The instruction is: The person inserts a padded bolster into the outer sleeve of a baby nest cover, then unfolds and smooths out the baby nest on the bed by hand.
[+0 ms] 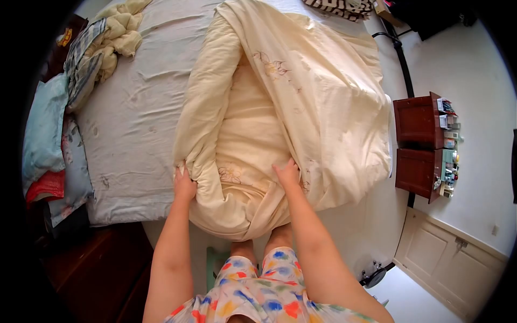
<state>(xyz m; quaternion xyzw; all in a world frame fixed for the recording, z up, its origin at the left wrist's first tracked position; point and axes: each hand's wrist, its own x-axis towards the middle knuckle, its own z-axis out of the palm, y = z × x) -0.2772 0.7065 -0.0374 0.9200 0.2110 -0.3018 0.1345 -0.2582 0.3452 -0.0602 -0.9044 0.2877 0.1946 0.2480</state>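
Observation:
A thick cream duvet (253, 129) with embroidered flowers lies bunched and partly folded over the bed, its near end hanging past the edge by my legs. My left hand (184, 185) grips the duvet's left side at a puffy roll. Farther right, my right hand (288, 173) has its fingers closed on a fold of the same duvet, beside a loose flap that spreads to the right. Some fingertips of both hands sink into the fabric and are hidden.
Under the duvet is a bed with a pale wrinkled sheet (134, 124). Pillows (46, 129) and a cream-and-checked bundle (110, 40) lie on the left. Two dark red cabinets (419, 124) with small items on top stand at the right; a black fan (374, 275) is lower right.

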